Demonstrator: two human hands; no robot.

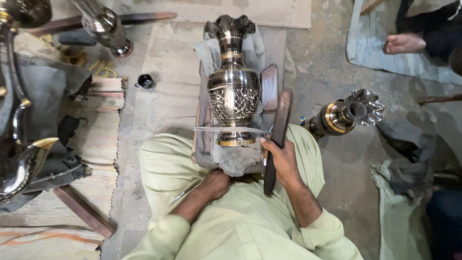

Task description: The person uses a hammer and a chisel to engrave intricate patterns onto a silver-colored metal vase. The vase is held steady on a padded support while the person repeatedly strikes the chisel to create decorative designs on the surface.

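1. While the person sat on the floor (317,58), the engraved brass vase (234,91) lay on a grey cloth (236,161) across the lap, with its fluted mouth pointing away from the body and its foot near the belly. A thin strap (211,129) crossed it just above the foot.
2. The right hand (281,161) was clamped on a dark wooden stick (278,139), just beside the foot of the vase.
3. The left hand (215,184) rested closed at the edge of the cloth; a thin metal tool (185,191) lay near it on the thigh, and I could not tell if the fingers held it.
4. I judged that the step in hand was chasing work on the vase, paused or being set up; the next move would call for a steady vase and a careful placing of the tool on the pattern.
5. The floor was bare concrete with a striped mat (98,139) at the left. A second vase (344,114) lay on its side at the right, and another person's bare foot (404,43) showed at the top right.
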